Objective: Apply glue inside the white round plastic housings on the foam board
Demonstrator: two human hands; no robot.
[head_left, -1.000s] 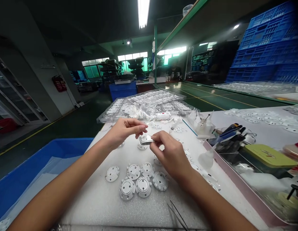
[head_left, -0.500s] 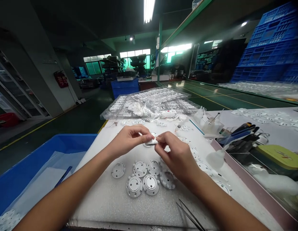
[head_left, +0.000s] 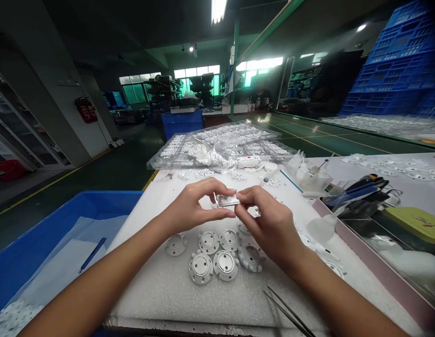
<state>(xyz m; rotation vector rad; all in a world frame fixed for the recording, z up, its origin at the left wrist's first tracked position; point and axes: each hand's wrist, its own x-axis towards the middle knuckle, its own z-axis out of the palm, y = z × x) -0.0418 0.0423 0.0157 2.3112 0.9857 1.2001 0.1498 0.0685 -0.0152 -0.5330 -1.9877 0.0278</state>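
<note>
A small white round disc part [head_left: 227, 201] is held nearly edge-on above the foam-covered table. My right hand [head_left: 264, 220] pinches its right edge between thumb and fingers. My left hand [head_left: 192, 203] curls around its left side, index finger along the top and thumb a little below the underside. Nearer me lie several similar white discs with dark holes and small knobs round the rim, among them a front disc [head_left: 226, 265] and a greyer one [head_left: 251, 257]. Metal tweezers [head_left: 289, 311] rest at the front right, below my right forearm.
Clear trays of small white parts [head_left: 217, 147] are stacked at the back. On the left stands a blue bin [head_left: 73, 206] with a blue pen [head_left: 92, 255] on a sheet. To the right are a pink-edged tool box [head_left: 358, 248], squeeze bottles [head_left: 322, 227] and a yellow-green lid [head_left: 414, 223].
The disc has shifted slightly right with my right hand. My left thumb has dropped from the disc's edge to below it, widening the gap between thumb and index finger. The view has shifted slightly.
</note>
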